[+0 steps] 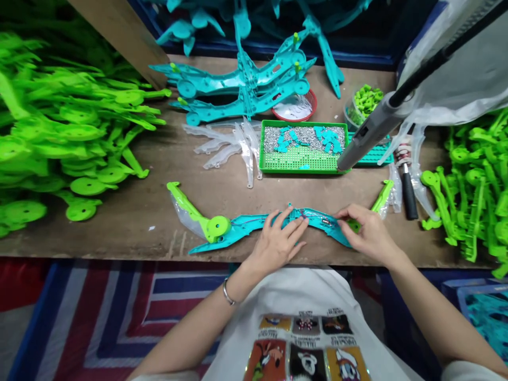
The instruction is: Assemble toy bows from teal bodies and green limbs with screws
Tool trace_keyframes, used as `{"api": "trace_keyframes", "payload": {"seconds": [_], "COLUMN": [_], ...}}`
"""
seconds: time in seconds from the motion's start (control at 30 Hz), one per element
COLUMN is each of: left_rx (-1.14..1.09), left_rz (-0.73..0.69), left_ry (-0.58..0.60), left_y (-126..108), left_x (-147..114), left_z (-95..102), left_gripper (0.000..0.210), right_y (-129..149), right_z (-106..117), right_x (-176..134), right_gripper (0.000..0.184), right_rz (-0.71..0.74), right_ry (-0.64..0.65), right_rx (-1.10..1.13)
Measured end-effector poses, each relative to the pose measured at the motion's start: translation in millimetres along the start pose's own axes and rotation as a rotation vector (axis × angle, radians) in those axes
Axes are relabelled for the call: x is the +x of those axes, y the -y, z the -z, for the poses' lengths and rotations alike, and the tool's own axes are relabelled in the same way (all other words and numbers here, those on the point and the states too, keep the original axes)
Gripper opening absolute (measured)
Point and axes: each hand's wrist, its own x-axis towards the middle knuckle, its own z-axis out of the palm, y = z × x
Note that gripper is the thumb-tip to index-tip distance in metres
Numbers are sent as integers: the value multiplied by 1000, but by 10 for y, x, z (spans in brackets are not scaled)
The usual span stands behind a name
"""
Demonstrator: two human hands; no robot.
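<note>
A long teal plastic shell, shaped like a toy bow (248, 225), lies across the bench in front of me. Green arms are joined at its two ends; the left green arm (194, 211) carries a round disc and a clear piece along its edge. My left hand (278, 241) rests spread on the middle of the shell. Over the shell's right end, my right hand (367, 233) has its thumb and forefinger pinched together near the right green arm (383, 196). What the pinch holds is hidden. Thin wires run inside the shell.
A green tray (301, 170) of screws and small teal pieces stands behind, with clear plastic pieces (222, 145) beside it. Green parts are heaped at left (79, 132) and right (472, 196). A grey tool (373, 124) hangs over the tray; a black-handled tool (408, 193) lies right.
</note>
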Motion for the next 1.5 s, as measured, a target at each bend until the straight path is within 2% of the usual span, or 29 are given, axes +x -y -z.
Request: {"api": "trace_keyframes", "payload": {"seconds": [0.1,0.17,0.3,0.47,0.7,0.97,1.2,1.3,1.5], "left_rx": [21,34,52,57,53,37,1,-2,17], "left_rz": [-3,-3,-12,-4,-2,24,38,37,38], "left_ry": [-21,-31,-52,-41,-21,-64,-68,-64,-54], "left_y": [8,10,1,-12,-10,-9,6,7,10], "left_x": [-13,-17,-12,-11,-35,-50,-51,-48,-43], "left_z": [-28,-37,-33,-24,-46,-60,-92,-84,-66], "left_gripper": [56,54,52,51,51,51,52,53,52], "right_y": [89,140,208,270,179,24,31,-28,-204], "right_z": [-174,-258,-321,-254,-175,-230,-250,-223,-137], "right_x": [-5,46,170,255,222,-38,-168,-143,0], "right_gripper": [11,10,11,19,26,27,22,20,14], "right_rz": [7,-4,-83,-198,-199,-31,-30,-36,-76], "right_ry": [-88,-97,3,132,183,20,-78,-53,100], "right_rx": [-88,-183,-358,-445,-434,-349,-230,-198,-14]}}
